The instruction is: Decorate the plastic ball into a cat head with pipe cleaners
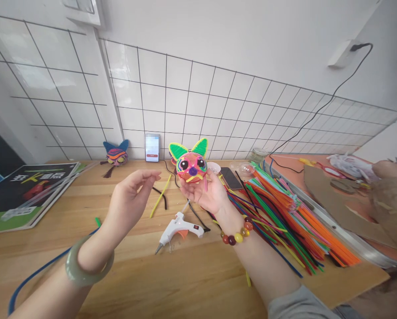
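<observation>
My right hand, palm up, holds a colourful animal head made of pipe cleaners. Its green ears have yellow edges, and its face is pink with dark round eyes and a purple nose. A pink strand hangs from it over my palm. My left hand is raised to the left of the head, apart from it, with thumb and forefinger pinched together; anything between them is too small to make out. Below the hands, a white glue gun lies on the wooden table, its nozzle toward the lower left.
Many loose pipe cleaners spread to the right, with a dark phone behind them. A lit phone leans on the tiled wall near a blue-eared animal head. Books lie left; cardboard and another person's hand are right.
</observation>
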`<state>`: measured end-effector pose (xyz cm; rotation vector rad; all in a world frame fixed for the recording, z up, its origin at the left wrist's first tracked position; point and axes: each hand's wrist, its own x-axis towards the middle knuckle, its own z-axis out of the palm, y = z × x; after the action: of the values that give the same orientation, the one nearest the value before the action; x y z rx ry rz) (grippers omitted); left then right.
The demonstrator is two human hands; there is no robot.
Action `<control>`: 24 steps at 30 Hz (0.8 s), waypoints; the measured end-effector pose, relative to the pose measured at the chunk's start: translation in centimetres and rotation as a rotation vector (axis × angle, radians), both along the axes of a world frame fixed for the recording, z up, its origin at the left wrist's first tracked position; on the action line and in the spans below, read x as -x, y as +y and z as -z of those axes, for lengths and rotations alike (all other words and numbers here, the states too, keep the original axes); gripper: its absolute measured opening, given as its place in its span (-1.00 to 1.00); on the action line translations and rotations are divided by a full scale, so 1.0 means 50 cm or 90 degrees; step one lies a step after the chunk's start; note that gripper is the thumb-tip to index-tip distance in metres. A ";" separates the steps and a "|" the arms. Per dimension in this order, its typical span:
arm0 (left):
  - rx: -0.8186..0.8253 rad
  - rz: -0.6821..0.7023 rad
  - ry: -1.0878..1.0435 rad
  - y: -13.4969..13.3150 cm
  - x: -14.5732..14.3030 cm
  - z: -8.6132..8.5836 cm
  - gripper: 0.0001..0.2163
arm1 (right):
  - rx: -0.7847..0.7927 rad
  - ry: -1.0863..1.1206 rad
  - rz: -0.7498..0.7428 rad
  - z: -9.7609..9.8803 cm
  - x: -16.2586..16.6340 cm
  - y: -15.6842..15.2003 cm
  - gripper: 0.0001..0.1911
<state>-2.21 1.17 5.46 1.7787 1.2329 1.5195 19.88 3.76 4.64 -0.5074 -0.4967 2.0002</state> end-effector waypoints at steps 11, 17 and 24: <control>0.065 -0.050 0.015 -0.019 -0.005 -0.031 -0.74 | -0.026 -0.069 0.021 -0.012 0.023 -0.015 -0.50; 0.034 -0.088 0.025 -0.022 -0.003 -0.030 -0.55 | -0.054 -0.101 0.025 -0.010 0.034 -0.022 -0.51; 0.096 0.045 -0.125 0.000 -0.009 -0.018 -0.37 | -0.108 -0.159 0.049 0.001 0.056 -0.032 -0.59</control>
<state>-1.76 1.16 6.35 1.5214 1.1436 1.4800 17.10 2.15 4.59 -0.6628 -0.7816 1.8104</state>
